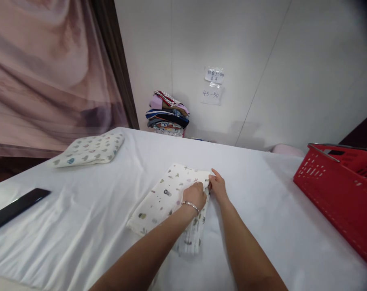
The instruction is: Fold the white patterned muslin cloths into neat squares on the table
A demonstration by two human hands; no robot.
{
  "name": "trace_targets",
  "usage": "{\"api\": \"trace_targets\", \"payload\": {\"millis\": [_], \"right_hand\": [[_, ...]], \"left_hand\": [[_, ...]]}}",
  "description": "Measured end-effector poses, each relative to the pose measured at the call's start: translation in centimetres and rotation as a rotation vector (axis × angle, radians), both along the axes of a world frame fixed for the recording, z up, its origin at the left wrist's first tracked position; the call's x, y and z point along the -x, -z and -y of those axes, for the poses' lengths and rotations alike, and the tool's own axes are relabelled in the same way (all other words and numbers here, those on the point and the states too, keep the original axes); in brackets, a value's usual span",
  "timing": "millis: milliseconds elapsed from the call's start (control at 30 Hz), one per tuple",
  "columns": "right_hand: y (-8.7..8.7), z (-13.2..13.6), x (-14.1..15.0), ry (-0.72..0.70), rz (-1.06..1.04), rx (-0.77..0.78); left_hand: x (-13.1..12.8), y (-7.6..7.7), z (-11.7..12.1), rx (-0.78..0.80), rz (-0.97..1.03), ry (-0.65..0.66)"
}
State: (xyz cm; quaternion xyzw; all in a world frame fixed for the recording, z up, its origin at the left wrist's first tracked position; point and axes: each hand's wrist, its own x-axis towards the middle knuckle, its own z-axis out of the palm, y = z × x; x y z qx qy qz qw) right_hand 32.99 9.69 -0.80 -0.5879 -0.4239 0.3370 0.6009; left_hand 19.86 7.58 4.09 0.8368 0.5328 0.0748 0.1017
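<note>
A folded white cloth [159, 198] printed with small plants and dots lies on the white-covered table, with layered folds along its right side. My left hand [195, 195], a silver bracelet at its wrist, is closed on the cloth near its right edge; the fingertips are partly hidden. Close beside it, my right hand [219, 186] grips the upper right corner between thumb and fingers. Farther left lies a second folded cloth [90, 149], off-white with grey, red and blue motifs, and neither hand touches it.
At the right stands a red plastic basket [338, 202] with a metal handle. A flat black object [18, 208] lies at the left edge. Beyond the white table [256, 226], folded fabrics [168, 115] are stacked against the wall under paper signs [212, 95]. A pinkish curtain [49, 68] hangs left.
</note>
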Motion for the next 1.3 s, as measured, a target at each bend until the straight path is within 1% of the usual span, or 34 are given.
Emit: {"api": "trace_targets", "payload": {"millis": [67,167,333,467,733,800,867,933,1000,1067,1133,1167,1233,1300], "right_hand": [[0.3,0.0,0.0,0.004,0.016,0.007],[0.6,-0.1,-0.2,0.017,0.06,0.009],[0.8,0.0,-0.4,0.037,0.243,0.013],[0.7,0.2,-0.5,0.053,0.393,0.011],[1.5,-0.1,-1.1,0.12,0.48,0.069],[1.2,0.0,-1.0,0.153,0.518,0.063],[0.4,0.2,-0.6,0.194,0.573,0.049],[-0.5,0.4,0.0,0.218,0.619,-0.008],[-1.2,0.6,0.6,0.177,0.624,-0.108],[-1.5,0.6,1.1,0.049,0.588,-0.178],[-1.2,0.6,1.3,-0.088,0.536,-0.171],[-0.9,0.6,1.3,-0.13,0.512,-0.155],[-0.3,0.5,1.2,-0.162,0.481,-0.129],[0.2,0.5,1.0,-0.164,0.474,-0.13]], "left_hand": [[-0.2,0.0,0.3,-0.029,-0.033,0.043],[-0.6,0.2,0.6,-0.006,-0.06,0.091],[-0.8,0.5,0.5,0.064,-0.056,0.061],[-0.7,0.7,0.5,0.085,-0.048,0.031],[-0.4,1.0,1.3,0.038,-0.036,0.063],[-0.3,1.0,1.5,0.027,-0.035,0.075],[-0.3,1.0,1.7,0.019,-0.032,0.081],[-0.3,0.9,1.8,0.02,-0.028,0.089],[-0.4,0.8,1.8,0.032,-0.024,0.093],[-0.4,0.7,1.9,0.052,-0.015,0.086],[-0.2,0.6,1.9,0.06,-0.001,0.09],[-0.1,0.6,2.0,0.058,0.003,0.099],[0.3,0.5,2.3,0.049,0.006,0.13],[0.8,0.4,2.8,0.036,0.011,0.158]]}}
